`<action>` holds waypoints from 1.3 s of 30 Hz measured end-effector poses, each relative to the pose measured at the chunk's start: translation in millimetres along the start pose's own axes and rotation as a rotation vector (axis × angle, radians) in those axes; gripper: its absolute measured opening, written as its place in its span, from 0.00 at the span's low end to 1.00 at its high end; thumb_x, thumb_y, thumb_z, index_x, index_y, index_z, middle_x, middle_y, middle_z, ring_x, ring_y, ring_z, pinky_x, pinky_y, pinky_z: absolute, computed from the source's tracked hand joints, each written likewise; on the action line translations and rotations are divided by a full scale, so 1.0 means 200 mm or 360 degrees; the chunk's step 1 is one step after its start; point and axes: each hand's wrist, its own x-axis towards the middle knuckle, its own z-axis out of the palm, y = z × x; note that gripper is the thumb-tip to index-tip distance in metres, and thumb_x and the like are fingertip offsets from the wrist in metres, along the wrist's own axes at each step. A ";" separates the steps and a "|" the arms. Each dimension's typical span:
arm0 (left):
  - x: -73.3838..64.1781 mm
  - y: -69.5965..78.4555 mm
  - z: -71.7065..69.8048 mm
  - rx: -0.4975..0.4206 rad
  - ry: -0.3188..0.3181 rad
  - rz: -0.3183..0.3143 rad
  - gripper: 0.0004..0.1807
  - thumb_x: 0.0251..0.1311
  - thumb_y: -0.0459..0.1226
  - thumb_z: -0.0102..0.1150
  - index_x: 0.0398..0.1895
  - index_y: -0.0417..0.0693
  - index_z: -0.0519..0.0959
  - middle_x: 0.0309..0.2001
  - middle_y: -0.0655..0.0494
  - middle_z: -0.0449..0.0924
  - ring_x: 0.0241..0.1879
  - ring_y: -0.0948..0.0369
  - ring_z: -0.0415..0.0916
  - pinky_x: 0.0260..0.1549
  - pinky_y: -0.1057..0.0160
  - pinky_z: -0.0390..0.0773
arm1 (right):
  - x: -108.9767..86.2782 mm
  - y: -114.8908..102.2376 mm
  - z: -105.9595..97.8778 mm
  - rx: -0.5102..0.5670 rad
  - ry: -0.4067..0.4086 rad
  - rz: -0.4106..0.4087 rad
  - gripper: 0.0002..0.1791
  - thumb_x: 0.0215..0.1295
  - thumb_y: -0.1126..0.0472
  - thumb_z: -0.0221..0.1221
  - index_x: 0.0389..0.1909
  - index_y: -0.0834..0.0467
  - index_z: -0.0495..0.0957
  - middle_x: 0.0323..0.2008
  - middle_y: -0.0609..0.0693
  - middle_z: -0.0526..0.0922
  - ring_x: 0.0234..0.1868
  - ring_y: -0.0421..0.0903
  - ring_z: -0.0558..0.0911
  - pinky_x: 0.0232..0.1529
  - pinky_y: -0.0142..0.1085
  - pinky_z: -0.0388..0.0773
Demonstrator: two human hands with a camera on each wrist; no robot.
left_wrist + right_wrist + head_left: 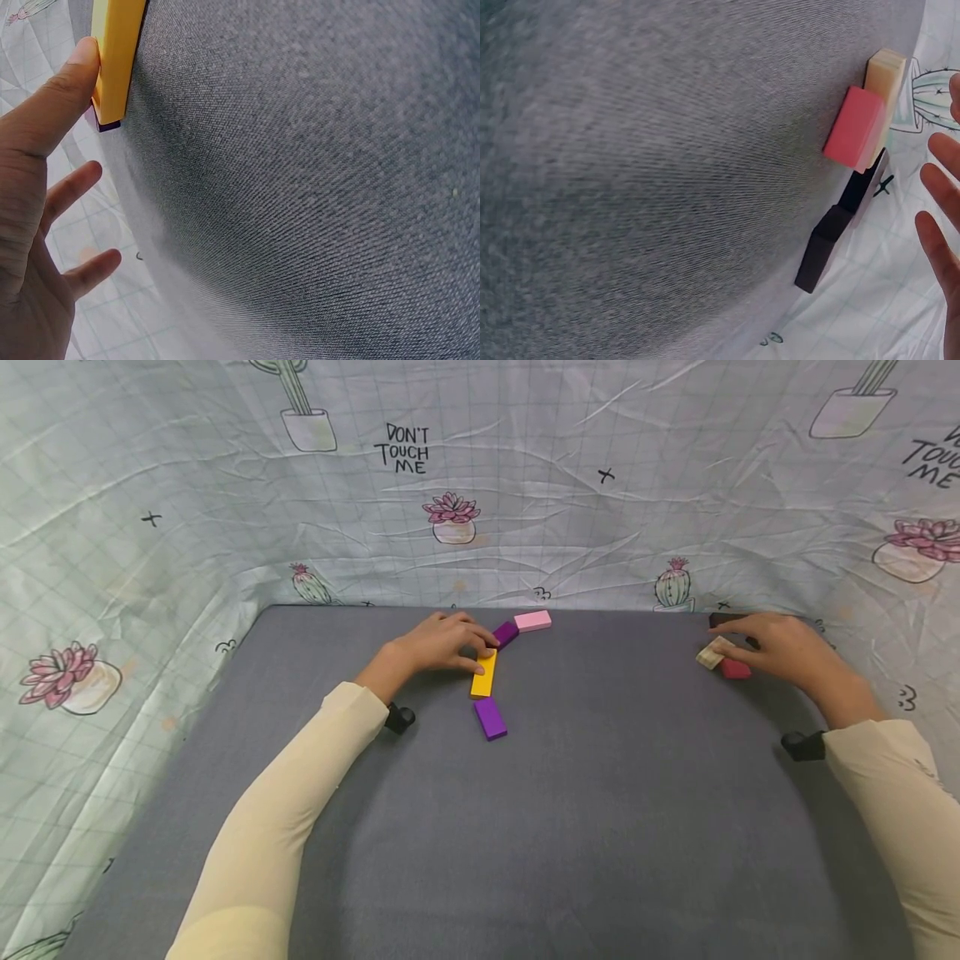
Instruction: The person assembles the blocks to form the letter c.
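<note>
On the desk (600, 818), the left hand (442, 643) pinches the yellow block (483, 679) near its far end, seemingly to steady it between two purple blocks (491, 719), while the right hand (783, 650), loosely spread and apparently gripping nothing, hovers by the cream block (709, 655).

The counter (570, 827) has a matt grey cloth surface, its fine ribbed weave plain up close. At the far side the printed backdrop (525, 552) is thin, wrinkled fabric with a faint sheen. The yellow block (484, 675) and, at right, the red block (849, 127) look smooth — painted wood or plastic, which cannot be told. The tan block (887, 71) resembles bare wood. The sleeves (273, 802) are matt cloth; the black wrist mounts (802, 745) look like plastic.
</note>
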 end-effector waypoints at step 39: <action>0.00 0.01 0.00 -0.0037 -0.0003 -0.0004 0.21 0.66 0.55 0.63 0.58 0.61 0.85 0.69 0.67 0.73 0.67 0.56 0.62 0.66 0.37 0.57 | -0.02 0.03 0.14 -0.0018 0.0110 -0.0053 0.16 0.51 0.61 0.77 0.41 0.59 0.87 0.36 0.55 0.88 0.25 0.49 0.77 0.29 0.48 0.73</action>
